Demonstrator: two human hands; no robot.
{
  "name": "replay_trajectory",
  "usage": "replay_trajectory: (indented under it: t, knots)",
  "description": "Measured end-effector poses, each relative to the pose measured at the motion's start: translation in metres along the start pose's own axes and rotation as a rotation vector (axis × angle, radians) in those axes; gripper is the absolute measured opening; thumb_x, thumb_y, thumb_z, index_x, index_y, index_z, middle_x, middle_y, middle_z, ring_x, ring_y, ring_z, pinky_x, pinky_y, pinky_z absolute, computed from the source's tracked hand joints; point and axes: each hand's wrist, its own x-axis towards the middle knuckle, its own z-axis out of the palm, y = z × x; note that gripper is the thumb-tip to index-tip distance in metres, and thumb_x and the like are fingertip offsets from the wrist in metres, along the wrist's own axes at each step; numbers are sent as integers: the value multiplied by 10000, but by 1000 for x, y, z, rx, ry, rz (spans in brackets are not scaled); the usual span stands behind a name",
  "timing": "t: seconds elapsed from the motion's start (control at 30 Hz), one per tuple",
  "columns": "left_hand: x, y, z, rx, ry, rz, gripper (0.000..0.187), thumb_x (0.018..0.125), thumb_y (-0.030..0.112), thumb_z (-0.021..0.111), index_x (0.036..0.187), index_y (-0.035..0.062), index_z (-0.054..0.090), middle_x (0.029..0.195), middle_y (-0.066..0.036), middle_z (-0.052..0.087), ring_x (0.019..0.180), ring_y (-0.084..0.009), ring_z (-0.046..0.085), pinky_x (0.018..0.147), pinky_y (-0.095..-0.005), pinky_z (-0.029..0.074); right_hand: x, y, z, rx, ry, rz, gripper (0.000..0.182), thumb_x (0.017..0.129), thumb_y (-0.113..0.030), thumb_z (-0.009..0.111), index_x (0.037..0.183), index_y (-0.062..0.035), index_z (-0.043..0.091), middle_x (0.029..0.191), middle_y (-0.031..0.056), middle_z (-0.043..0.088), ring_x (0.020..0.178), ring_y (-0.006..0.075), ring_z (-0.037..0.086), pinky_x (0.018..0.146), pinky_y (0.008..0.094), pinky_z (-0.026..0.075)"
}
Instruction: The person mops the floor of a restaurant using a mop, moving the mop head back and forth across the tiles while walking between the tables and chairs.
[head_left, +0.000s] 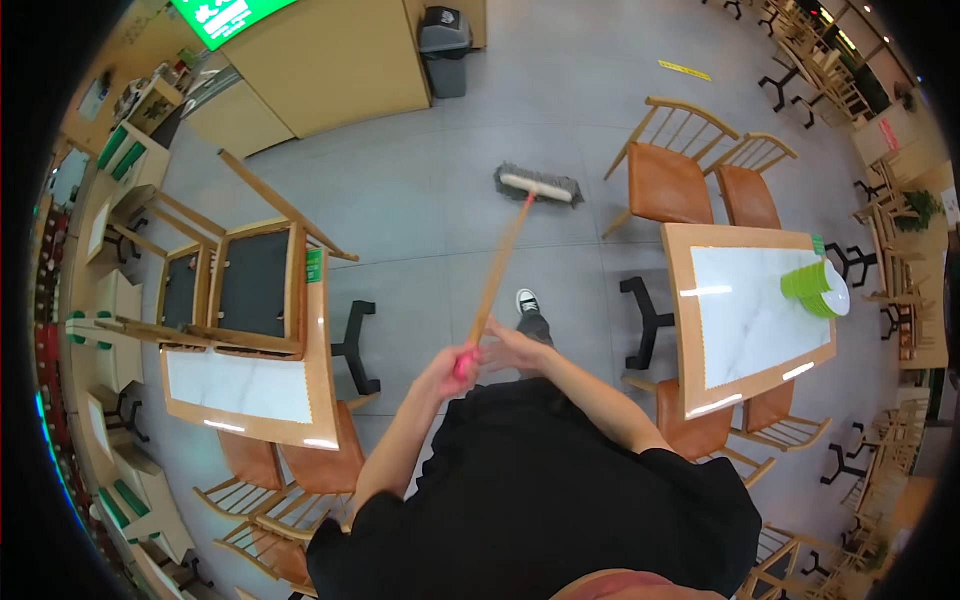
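A mop (500, 260) with a long wooden handle reaches forward from my body. Its head (538, 187), a pale bar with grey fringe, rests on the floor ahead. My left hand (447, 372) is closed round the pink top end of the handle. Slightly further along, my right hand (512, 350) is at the handle, with the thumb along it and the fingers loosely around it; part of its grip is hidden. One sneaker (527, 301) shows just beyond my hands.
On the left, upturned chairs (255, 280) lie on a table (240, 388). To the right, a table (745, 320) bears stacked green-and-white bowls (815, 289), with brown-seated chairs (668, 185) behind it. A grey bin (445, 50) stands by the counter (320, 65).
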Motion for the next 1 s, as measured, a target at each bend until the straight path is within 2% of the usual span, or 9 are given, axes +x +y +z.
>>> replay_trajectory:
  t: [0.13, 0.23, 0.47, 0.5, 0.63, 0.73, 0.83, 0.93, 1.0]
  knots:
    - [-75, -52, -46, -47, -82, -68, 220, 947, 251, 476, 1018, 43, 484, 709, 21, 424, 489, -22, 348, 364, -124, 287, 64, 45, 16, 45, 58, 157, 801, 878, -641, 372, 1275, 55, 352, 1176, 248, 529, 1095, 398, 510, 1002, 531, 316]
    - [-82, -64, -58, 208, 73, 19, 351, 978, 368, 393, 1044, 32, 472, 685, 30, 395, 472, -6, 315, 350, -129, 238, 62, 56, 46, -76, 307, 129, 181, 864, -168, 489, 979, -29, 474, 816, 133, 561, 749, 333, 639, 637, 473, 555]
    - [-41, -93, -33, 251, 91, -10, 410, 982, 436, 326, 1025, 45, 441, 658, 34, 386, 442, -5, 290, 348, -142, 226, 23, 67, -10, -179, 416, 192, 143, 836, -152, 488, 905, -29, 467, 731, 124, 538, 692, 322, 616, 609, 485, 530]
    - [-40, -77, -34, 284, 119, -33, 392, 983, 432, 320, 998, 58, 435, 659, 31, 393, 440, -13, 296, 350, -148, 226, 119, 94, -45, -107, 383, 112, 132, 832, -155, 500, 894, -40, 480, 725, 112, 528, 615, 275, 567, 543, 441, 497]
    - [6, -37, 8, 298, 138, -47, 378, 969, 445, 364, 1005, 70, 398, 648, 25, 381, 409, -32, 272, 333, -165, 224, 80, 14, -17, -136, 665, -112, 217, 851, -192, 517, 985, -22, 520, 776, 99, 538, 654, 246, 577, 522, 412, 504]
    - [111, -10, -11, 378, -102, 53, 339, 969, 414, 390, 899, 95, 481, 595, 46, 402, 403, -36, 342, 319, -171, 266, 83, -28, -64, -76, 666, -212, 177, 850, -204, 528, 917, -42, 552, 745, 72, 538, 651, 221, 575, 501, 389, 485]
    - [175, 42, 45, 340, 6, 154, 285, 975, 294, 382, 790, 105, 491, 591, 34, 484, 385, -43, 403, 304, -165, 329, 65, -68, -100, -102, 529, -290, 200, 845, -240, 558, 913, -53, 577, 795, 69, 559, 711, 195, 581, 571, 362, 481]
    - [251, 94, 71, 341, 28, 111, 319, 978, 334, 376, 770, 108, 465, 590, 29, 500, 398, -38, 429, 312, -157, 337, 12, -106, -87, -233, 608, -346, 286, 868, -286, 541, 1018, -44, 576, 972, 94, 570, 793, 186, 580, 663, 313, 474]
    - [283, 118, 79, 262, 16, 70, 339, 980, 358, 372, 765, 110, 456, 569, 38, 485, 406, -35, 437, 319, -158, 340, 0, -107, -99, -56, 651, -404, 318, 868, -294, 537, 1075, -53, 552, 998, 95, 564, 823, 182, 576, 682, 318, 473]
